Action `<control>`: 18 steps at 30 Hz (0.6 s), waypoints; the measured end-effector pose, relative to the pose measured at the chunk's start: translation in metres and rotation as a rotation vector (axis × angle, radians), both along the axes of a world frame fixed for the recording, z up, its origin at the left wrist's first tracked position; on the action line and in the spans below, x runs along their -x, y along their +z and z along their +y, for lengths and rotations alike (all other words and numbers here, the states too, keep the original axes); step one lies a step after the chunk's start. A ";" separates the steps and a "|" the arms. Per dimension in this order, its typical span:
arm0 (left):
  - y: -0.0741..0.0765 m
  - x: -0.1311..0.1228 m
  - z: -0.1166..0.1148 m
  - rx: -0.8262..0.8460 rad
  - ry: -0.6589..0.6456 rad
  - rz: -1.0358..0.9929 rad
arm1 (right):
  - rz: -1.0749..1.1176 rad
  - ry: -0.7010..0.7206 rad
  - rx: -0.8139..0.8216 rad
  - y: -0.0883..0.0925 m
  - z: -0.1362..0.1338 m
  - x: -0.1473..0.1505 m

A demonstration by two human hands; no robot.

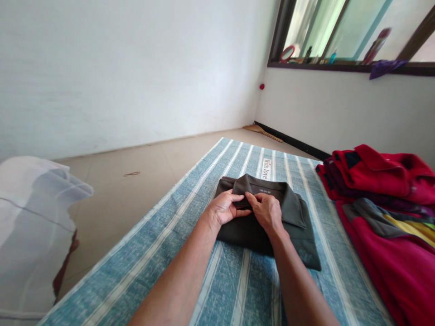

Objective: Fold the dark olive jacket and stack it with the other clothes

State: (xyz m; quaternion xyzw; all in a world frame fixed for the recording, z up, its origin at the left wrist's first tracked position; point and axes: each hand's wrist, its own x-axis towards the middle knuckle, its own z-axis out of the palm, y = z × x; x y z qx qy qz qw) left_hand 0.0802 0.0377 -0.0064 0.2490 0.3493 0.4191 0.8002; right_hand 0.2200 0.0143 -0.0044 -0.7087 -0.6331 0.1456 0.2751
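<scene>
A dark olive collared shirt [299,240] lies folded on the blue and white striped cloth [176,231], its collar toward the far side. My left hand [228,207] pinches the left side of the collar, thumb on top and fingers lower down. Close beside it, my right hand [267,209] grips the same collar edge between thumb and forefinger near the neck opening. Both sets of fingertips nearly meet at the shirt's front. A small printed label shows inside the neck. What lies under my fingers is hidden.
Folded red clothes [390,172] are stacked at the right, with a crimson garment [380,258] nearer me. White sheer fabric [30,235] stands at the left. A broom [263,131] lies by the far wall. Bottles and a round mirror [287,53] sit on the windowsill.
</scene>
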 end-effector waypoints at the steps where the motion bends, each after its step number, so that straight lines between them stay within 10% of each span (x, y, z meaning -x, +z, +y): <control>1: 0.000 0.000 0.000 -0.003 -0.001 0.003 | -0.005 0.001 0.000 0.000 0.000 0.000; 18: -0.002 0.002 0.001 -0.003 -0.028 0.022 | -0.063 -0.025 0.035 0.005 -0.001 0.003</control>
